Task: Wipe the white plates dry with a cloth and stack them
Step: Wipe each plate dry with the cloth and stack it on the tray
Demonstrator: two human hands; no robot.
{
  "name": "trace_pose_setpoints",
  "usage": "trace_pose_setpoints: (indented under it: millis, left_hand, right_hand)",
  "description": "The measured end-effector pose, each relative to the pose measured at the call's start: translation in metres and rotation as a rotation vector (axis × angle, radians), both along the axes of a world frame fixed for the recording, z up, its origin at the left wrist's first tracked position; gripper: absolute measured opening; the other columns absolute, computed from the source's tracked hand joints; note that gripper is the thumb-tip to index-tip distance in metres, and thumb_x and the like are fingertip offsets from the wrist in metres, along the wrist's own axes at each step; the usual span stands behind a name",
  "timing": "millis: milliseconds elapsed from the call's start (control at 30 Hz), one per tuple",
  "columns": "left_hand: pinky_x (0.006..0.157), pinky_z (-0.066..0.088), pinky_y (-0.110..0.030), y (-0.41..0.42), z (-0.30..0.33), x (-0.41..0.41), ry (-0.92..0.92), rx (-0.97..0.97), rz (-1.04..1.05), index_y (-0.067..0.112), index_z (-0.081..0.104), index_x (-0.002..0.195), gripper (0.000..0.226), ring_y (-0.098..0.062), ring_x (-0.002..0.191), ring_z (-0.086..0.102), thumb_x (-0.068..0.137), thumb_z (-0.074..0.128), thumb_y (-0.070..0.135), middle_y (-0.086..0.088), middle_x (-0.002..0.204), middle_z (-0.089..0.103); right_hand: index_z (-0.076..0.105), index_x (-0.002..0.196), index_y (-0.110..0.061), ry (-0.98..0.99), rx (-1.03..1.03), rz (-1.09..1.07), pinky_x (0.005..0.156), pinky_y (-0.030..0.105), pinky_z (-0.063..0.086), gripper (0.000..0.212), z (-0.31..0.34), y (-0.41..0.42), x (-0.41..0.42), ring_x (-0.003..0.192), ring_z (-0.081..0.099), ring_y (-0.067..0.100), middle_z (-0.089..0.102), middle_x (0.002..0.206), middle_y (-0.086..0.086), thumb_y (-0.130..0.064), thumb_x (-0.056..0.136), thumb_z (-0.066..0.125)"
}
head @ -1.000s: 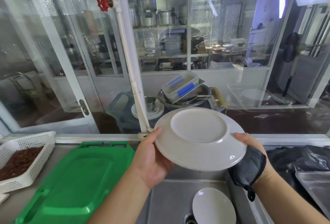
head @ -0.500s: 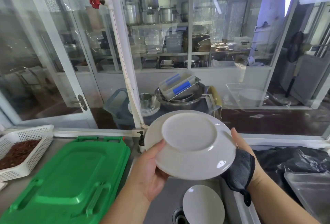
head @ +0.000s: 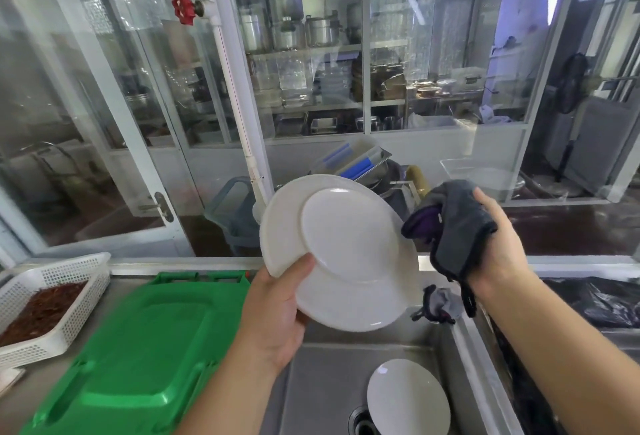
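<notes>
My left hand (head: pixel 273 313) grips a white plate (head: pixel 341 251) by its lower left rim, thumb on the underside, which faces me and is tilted up over the sink. To the plate's right, my right hand (head: pixel 498 247) holds a bunched dark grey cloth (head: pixel 453 226) with a purple lining. The cloth sits close to the plate's right edge; whether it touches is unclear. A second white plate (head: pixel 408 396) lies in the steel sink (head: pixel 311 382) below, near the drain.
A green plastic lid (head: pixel 138 355) lies on the counter to the left. A white perforated basket (head: pixel 69 323) of dark red bits stands at far left. Another small cloth (head: pixel 440 306) rests on the sink's right rim. A glass partition (head: pixel 311 88) runs behind.
My right hand let go of the plate's right rim and rose beside it with the cloth. The plate tipped more upright, now held by the left hand alone.
</notes>
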State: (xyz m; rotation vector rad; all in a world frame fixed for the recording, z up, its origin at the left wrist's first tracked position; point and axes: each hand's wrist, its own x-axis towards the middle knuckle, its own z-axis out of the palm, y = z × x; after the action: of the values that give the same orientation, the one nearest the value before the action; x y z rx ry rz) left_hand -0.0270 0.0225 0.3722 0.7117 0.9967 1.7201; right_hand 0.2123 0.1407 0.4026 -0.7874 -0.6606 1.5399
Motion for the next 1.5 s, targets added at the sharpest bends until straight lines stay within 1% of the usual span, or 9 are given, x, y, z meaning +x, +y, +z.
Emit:
trace_pose_setpoints:
  millis: [200,333,667,767,900,1133,1233,1367,1500]
  left_hand:
    - [0.077,0.063,-0.028,0.004,0.004,0.001,0.135,0.059,-0.085,0.03,0.085,0.108,0.034,-0.02,0.107,0.078,0.081,0.083,0.009,-0.008,0.118,0.081]
    - [0.093,0.061,-0.038,0.005,0.003,-0.007,0.306,0.097,-0.126,0.031,0.079,0.121,0.042,-0.026,0.119,0.074,0.08,0.08,0.03,-0.007,0.124,0.079]
    - [0.074,0.056,-0.022,0.0,0.003,-0.033,0.621,0.135,-0.064,0.022,0.081,0.109,0.029,-0.007,0.092,0.072,0.084,0.075,0.035,-0.002,0.103,0.083]
    - [0.077,0.057,-0.03,-0.003,-0.001,-0.031,0.549,0.136,-0.054,0.023,0.081,0.106,0.028,-0.01,0.091,0.071,0.081,0.077,0.035,-0.005,0.101,0.083]
    - [0.094,0.059,-0.045,-0.004,0.001,-0.031,0.438,0.17,-0.084,0.025,0.078,0.122,0.04,-0.029,0.115,0.074,0.084,0.081,0.038,-0.009,0.118,0.08]
    - [0.096,0.061,-0.042,-0.014,0.005,-0.027,0.442,0.209,-0.065,0.03,0.077,0.125,0.04,-0.027,0.12,0.073,0.085,0.078,0.037,-0.006,0.124,0.079]
    - [0.095,0.062,-0.036,-0.014,0.008,-0.027,0.509,0.214,-0.036,0.038,0.077,0.123,0.04,-0.019,0.119,0.074,0.083,0.078,0.041,0.001,0.123,0.079]
    - [0.088,0.06,-0.022,-0.008,0.015,-0.026,0.627,0.212,-0.039,0.046,0.078,0.116,0.031,-0.01,0.111,0.076,0.085,0.074,0.044,0.01,0.115,0.081]
    - [0.091,0.063,-0.032,0.004,0.022,-0.022,0.632,0.205,-0.025,0.04,0.078,0.117,0.03,-0.014,0.111,0.076,0.087,0.074,0.038,0.007,0.114,0.081]
  right_hand:
    - [0.067,0.099,-0.06,-0.8,0.629,-0.128,0.078,0.021,0.054,0.024,0.03,-0.015,-0.056,0.093,0.068,-0.002,0.072,0.099,-0.025,-0.036,0.098,0.065]
    - [0.072,0.124,-0.027,-1.166,0.959,-0.122,0.093,0.021,0.047,0.029,0.037,-0.021,-0.085,0.108,0.063,0.013,0.074,0.113,-0.008,-0.027,0.095,0.071]
    - [0.077,0.121,-0.016,-1.364,1.73,0.065,0.097,0.044,0.044,0.032,0.066,-0.051,-0.122,0.107,0.064,0.029,0.072,0.124,0.0,-0.02,0.089,0.073]
    - [0.075,0.124,-0.03,-1.443,1.686,-0.036,0.102,0.049,0.039,0.037,0.07,-0.05,-0.129,0.113,0.055,0.026,0.069,0.128,-0.015,-0.036,0.088,0.071]
    - [0.072,0.127,-0.017,-1.276,1.53,-0.054,0.109,0.043,0.04,0.038,0.078,-0.033,-0.131,0.121,0.058,0.026,0.07,0.129,-0.004,-0.027,0.091,0.071]
    - [0.068,0.103,-0.014,-1.166,0.818,-0.198,0.07,0.04,0.046,0.03,0.071,0.01,-0.109,0.076,0.059,0.016,0.07,0.084,0.003,-0.039,0.095,0.054]
    - [0.066,0.101,-0.014,-1.096,0.563,-0.158,0.069,0.035,0.049,0.025,0.06,0.021,-0.098,0.083,0.065,0.024,0.071,0.085,0.007,-0.035,0.099,0.053]
    - [0.068,0.11,-0.017,-1.068,0.689,-0.176,0.079,0.034,0.052,0.017,0.049,0.01,-0.1,0.085,0.064,0.023,0.071,0.09,0.009,-0.026,0.1,0.057]
    - [0.07,0.125,-0.008,-1.051,1.229,-0.164,0.104,0.014,0.04,0.035,0.058,-0.018,-0.114,0.115,0.063,0.017,0.074,0.118,0.006,-0.008,0.091,0.066]
